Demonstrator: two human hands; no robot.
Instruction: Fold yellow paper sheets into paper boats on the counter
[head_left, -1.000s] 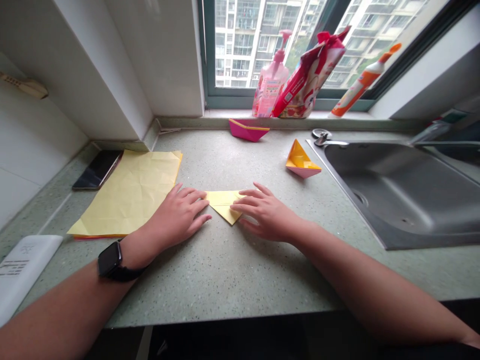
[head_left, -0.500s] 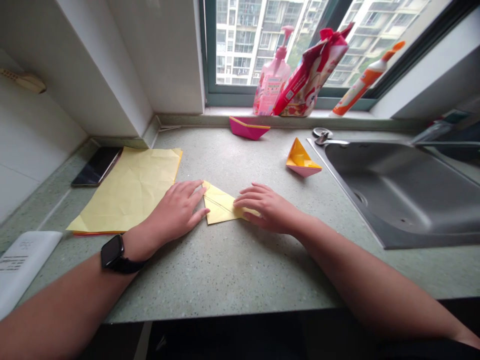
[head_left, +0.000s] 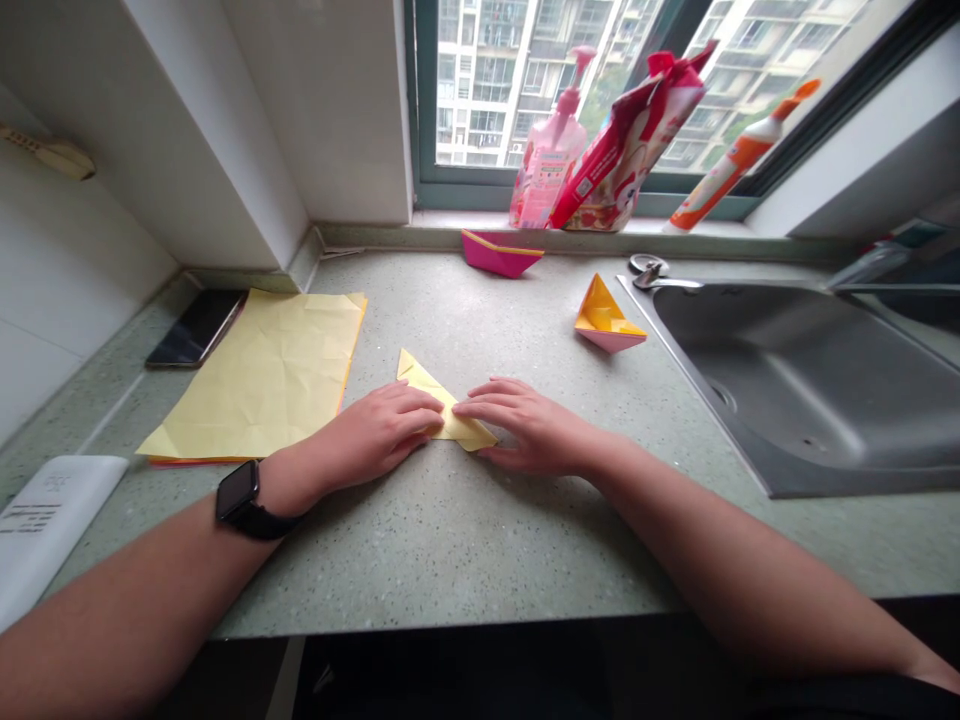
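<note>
A small folded piece of yellow paper [head_left: 420, 376] lies on the counter between my hands, its pointed corner towards the window. My left hand [head_left: 386, 425] is closed over the paper's left and lower part, fingers together and pressed on it. From the other side, my right hand [head_left: 525, 425] holds the right part, fingertips on top and thumb near the lower right corner. The fingertips of both hands nearly meet at the paper's middle. Beyond them are a magenta paper boat [head_left: 501, 258] near the sill and an orange and pink paper boat [head_left: 609, 318] beside the sink.
A stack of yellow sheets [head_left: 262, 375] lies at left, beside a dark phone [head_left: 195, 330]. A white device [head_left: 64, 520] is at the left edge. The steel sink [head_left: 810, 470] takes up the right side. A pump bottle [head_left: 547, 165] and a red pouch [head_left: 622, 160] stand on the sill.
The folded paper has turned, its right end swinging nearer to me. My left hand has slid right onto the paper; my right hand has shifted slightly left and down.
</note>
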